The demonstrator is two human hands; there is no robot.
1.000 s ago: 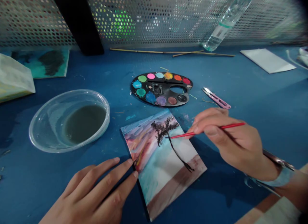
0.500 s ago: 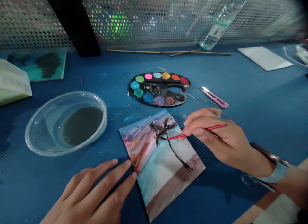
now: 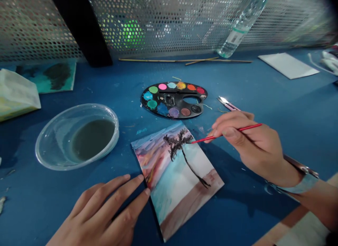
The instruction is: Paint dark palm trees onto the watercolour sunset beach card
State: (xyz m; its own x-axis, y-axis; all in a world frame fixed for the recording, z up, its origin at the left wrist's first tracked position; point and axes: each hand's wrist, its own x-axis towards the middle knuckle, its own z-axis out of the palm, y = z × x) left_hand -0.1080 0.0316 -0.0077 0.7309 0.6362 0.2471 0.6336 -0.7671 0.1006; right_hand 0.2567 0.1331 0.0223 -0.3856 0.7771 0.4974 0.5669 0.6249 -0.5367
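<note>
A small painting [image 3: 179, 189] with a black palm tree over a pink, blue and brown ground lies at a slant on the blue table. Between the fingers of my right hand [image 3: 248, 147] is a thin red paintbrush [image 3: 227, 132]; its tip is at the right end of the black fronds. My left hand [image 3: 108, 210] lies flat with fingers spread, fingertips touching the painting's left edge. Beyond the painting sits a black paint palette [image 3: 175, 99] with pans of many colours. The handle of a pink craft knife [image 3: 228, 104] is partly hidden behind my right hand.
A clear plastic bowl [image 3: 91, 140] of dark water stands left of the painting. At the back are thin sticks [image 3: 169, 60], a plastic bottle [image 3: 236, 36] leaning on the perforated metal screen [image 3: 163, 27], and a white panel [image 3: 289, 66]. Another painting [image 3: 62, 75] lies at back left.
My right hand has moved right and slightly up, taking the paintbrush tip from the middle of the fronds to their right end. It now covers part of the craft knife. My left hand stays put.
</note>
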